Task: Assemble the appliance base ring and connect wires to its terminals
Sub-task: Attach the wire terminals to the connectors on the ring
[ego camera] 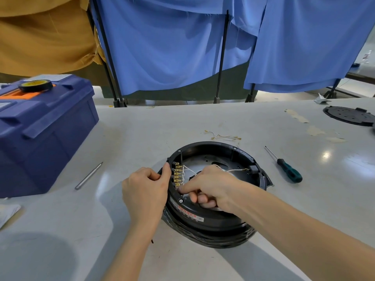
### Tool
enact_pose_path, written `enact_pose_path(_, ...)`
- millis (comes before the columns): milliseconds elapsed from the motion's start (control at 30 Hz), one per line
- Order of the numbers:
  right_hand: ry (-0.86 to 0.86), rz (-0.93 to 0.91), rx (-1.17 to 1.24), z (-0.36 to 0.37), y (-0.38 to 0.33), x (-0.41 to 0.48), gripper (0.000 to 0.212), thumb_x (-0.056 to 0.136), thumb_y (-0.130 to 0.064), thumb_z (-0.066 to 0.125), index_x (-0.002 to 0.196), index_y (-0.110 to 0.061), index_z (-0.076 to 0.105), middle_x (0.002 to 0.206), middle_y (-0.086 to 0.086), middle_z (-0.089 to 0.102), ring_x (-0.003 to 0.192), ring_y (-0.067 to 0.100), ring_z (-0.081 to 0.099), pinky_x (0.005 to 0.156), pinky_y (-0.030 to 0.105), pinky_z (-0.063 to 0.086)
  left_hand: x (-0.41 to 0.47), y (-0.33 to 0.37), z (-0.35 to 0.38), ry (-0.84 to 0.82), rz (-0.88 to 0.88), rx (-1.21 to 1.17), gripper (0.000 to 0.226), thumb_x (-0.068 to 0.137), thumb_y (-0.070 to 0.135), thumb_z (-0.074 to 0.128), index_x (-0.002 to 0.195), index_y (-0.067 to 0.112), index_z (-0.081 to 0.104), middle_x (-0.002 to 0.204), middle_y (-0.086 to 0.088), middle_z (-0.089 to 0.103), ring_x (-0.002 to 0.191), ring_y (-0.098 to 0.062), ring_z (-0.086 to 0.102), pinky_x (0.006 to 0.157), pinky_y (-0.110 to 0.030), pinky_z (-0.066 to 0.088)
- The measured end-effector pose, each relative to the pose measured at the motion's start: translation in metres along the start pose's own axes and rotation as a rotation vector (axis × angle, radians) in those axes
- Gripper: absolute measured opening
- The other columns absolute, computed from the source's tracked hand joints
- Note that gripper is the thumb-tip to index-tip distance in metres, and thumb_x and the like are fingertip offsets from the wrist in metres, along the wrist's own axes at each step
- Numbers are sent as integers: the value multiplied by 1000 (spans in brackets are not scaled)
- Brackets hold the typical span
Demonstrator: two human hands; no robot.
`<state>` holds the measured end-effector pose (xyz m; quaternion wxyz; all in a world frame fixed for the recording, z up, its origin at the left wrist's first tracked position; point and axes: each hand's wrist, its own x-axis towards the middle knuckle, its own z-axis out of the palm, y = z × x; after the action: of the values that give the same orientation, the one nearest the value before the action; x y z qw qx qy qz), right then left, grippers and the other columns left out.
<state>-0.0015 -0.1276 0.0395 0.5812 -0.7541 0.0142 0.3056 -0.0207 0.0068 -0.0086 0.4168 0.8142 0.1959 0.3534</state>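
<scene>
From the head view, the black base ring [213, 220] sits near the table's [142, 134] front edge. The left hand [146, 187] grips its left rim beside the brass terminals [177, 175]. The right hand [211, 185] reaches inside, fingers curled and fingertips at the lowest terminal among the white wires [189, 170]; whether it pinches anything cannot be told. A toolbox [40, 138] stands well apart to the left and a screwdriver [289, 171] lies to the right, with bare tabletop between each and the ring.

Base ring [260, 180], black, red-printed label [187, 211] on the outer wall; terminals [178, 175], brass-gold; wires [189, 169], white; screwdriver [289, 173], teal and black handle; toolbox [50, 122], dark blue, orange inset; tape roll [35, 86], black, yellow core; curtains [172, 47], blue; cloth [44, 37], ochre; worktop [142, 128], pale grey.
</scene>
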Motion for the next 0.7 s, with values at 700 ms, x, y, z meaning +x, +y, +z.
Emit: enact_pose_path(700, -32, 30, 191, -7, 3, -2, 20, 83, 8, 63, 65, 3, 55, 40, 4, 46, 27, 6, 32, 28, 16, 20, 0, -2, 1, 12, 19, 22, 55, 78, 36, 74, 36, 16, 43, 36, 2, 41, 42, -16, 40, 49, -22, 33)
